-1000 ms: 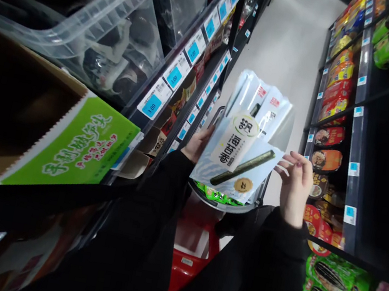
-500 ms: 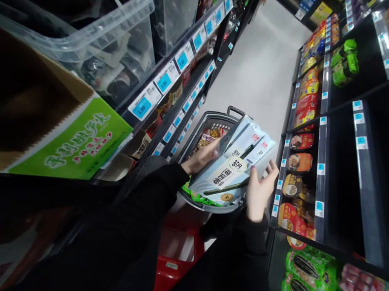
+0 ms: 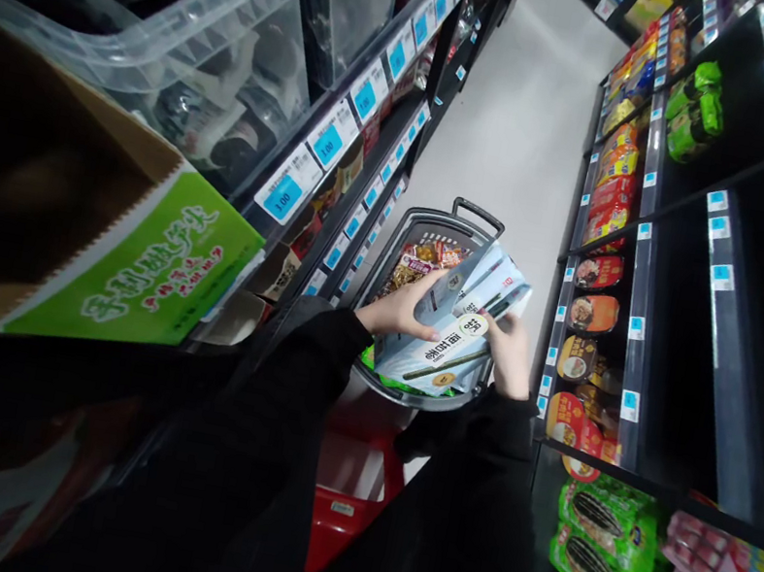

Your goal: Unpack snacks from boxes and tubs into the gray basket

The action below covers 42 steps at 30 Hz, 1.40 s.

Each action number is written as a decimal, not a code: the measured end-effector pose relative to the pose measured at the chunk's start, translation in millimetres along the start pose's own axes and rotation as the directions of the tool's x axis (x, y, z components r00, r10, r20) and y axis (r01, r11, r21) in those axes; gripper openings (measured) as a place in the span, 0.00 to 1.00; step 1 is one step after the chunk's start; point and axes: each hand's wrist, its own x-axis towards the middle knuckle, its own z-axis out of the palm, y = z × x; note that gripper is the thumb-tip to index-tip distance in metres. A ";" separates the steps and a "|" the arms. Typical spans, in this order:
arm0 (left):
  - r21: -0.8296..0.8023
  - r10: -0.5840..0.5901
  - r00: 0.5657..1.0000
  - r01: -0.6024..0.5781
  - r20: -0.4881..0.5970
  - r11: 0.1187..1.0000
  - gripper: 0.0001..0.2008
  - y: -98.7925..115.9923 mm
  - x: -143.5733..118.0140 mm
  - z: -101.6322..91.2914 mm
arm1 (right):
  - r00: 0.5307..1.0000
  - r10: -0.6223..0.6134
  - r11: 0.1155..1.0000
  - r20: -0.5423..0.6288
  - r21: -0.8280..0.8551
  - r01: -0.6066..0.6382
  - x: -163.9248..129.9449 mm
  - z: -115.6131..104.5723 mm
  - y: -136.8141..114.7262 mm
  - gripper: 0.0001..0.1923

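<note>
Several light-blue snack packages (image 3: 441, 351), printed with a round white logo and dark green sticks, stand bunched and tilted over the shopping basket (image 3: 370, 274). Whether they share one carton I cannot tell. My left hand (image 3: 403, 310) grips their left side, thumb across the front and fingers partly hidden behind. On the right, my right hand (image 3: 511, 356) is closed on the upper edge of the front package, its thumb near the logo. Inside the grey basket, bagged snacks (image 3: 415, 267) lie beyond my left hand, and green packaging shows beneath the light-blue packages.
A red stool-like object (image 3: 342, 511) stands below the basket. At left are a shelf with price tags (image 3: 330, 141), a green-fronted carton (image 3: 147, 274) and clear plastic bins (image 3: 249, 36). Shelves of packaged food (image 3: 591, 313) line the right. Pale aisle floor (image 3: 532, 105) stretches ahead.
My left hand has moved its thumb onto the front of the packages. My right hand, spread before, has closed on their upper edge. The packages sit slightly lower.
</note>
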 end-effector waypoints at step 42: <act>-0.491 -0.062 0.778 -0.331 -0.625 0.806 0.37 -7.6 -3.2 -34.6 | 0.843 0.482 0.533 -0.240 -0.684 -0.499 33.5 102.5 129.5 0.36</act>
